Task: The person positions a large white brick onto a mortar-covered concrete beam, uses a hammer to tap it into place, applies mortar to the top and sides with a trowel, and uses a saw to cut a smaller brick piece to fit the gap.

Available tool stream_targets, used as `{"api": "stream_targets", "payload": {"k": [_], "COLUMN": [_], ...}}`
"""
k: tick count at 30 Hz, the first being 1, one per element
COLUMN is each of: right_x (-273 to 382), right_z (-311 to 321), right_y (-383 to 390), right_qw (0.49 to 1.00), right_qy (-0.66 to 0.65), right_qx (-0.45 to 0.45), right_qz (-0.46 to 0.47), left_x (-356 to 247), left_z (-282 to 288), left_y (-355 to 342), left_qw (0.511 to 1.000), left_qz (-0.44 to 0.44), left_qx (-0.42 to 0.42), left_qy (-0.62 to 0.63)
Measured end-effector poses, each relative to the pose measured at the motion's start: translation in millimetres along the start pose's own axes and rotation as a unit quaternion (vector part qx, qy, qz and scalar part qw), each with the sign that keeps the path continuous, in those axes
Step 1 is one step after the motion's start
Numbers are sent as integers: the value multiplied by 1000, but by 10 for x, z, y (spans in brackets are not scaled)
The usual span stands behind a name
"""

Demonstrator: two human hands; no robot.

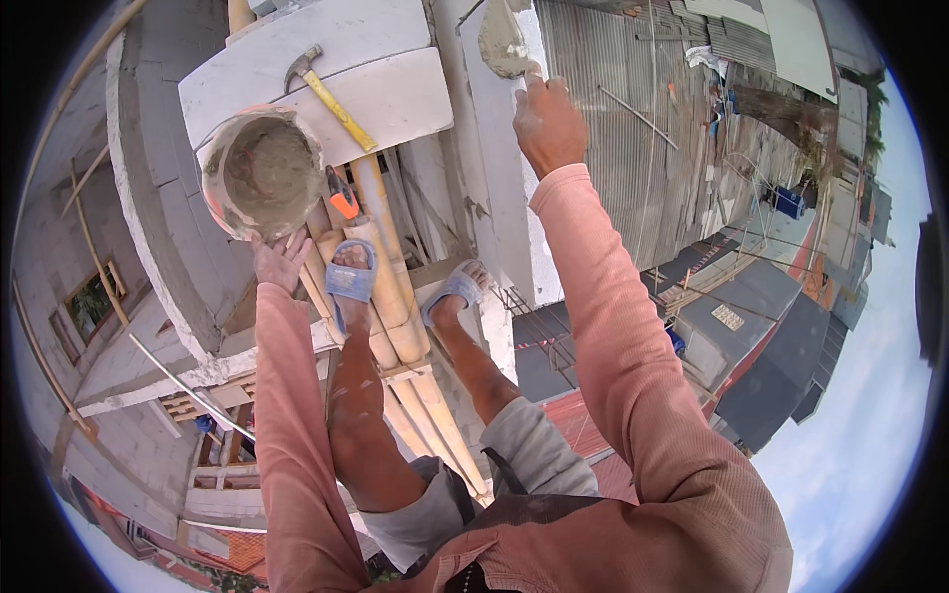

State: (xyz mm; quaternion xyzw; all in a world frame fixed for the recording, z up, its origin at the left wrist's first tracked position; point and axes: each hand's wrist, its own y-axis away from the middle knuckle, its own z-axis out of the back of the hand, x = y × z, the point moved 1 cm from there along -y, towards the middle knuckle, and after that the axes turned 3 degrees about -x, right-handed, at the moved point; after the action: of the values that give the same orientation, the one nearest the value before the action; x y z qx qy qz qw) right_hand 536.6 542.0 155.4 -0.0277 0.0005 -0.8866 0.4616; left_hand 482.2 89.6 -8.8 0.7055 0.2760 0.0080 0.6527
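My right hand grips a trowel loaded with grey mortar, over the edge of a pale wall. My left hand, fingers spread, is at the lower edge of a mortar bucket, seemingly touching it. The bucket holds wet grey mix. Beside it, a yellow-handled hammer lies on white blocks. An orange-handled tool, its far end partly hidden, lies just right of the bucket.
I am high up, sandaled feet on or beside bamboo poles with gaps between them. Corrugated sheet roofing and a street lie below to the right. An unfinished block structure with thin poles stands at the left; rebar juts near my right foot.
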Motion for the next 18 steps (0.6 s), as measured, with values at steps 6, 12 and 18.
{"api": "stream_targets", "payload": {"k": [6, 12, 18], "right_x": [-74, -452, -175], "right_z": [-12, -527, -135], "right_y": [-289, -801, 9], "right_qw": [997, 999, 998], "right_qy": [-56, 2, -50], "right_qx": [-53, -33, 9], "right_qz": [-27, 17, -39], "left_x": [48, 146, 32], "left_z": [107, -74, -8], "left_y": [-33, -64, 44], "left_qw": [999, 998, 997], "left_qz": [-11, -2, -14], "left_qx": [-17, -7, -23], "left_qy": [-34, -65, -71]}}
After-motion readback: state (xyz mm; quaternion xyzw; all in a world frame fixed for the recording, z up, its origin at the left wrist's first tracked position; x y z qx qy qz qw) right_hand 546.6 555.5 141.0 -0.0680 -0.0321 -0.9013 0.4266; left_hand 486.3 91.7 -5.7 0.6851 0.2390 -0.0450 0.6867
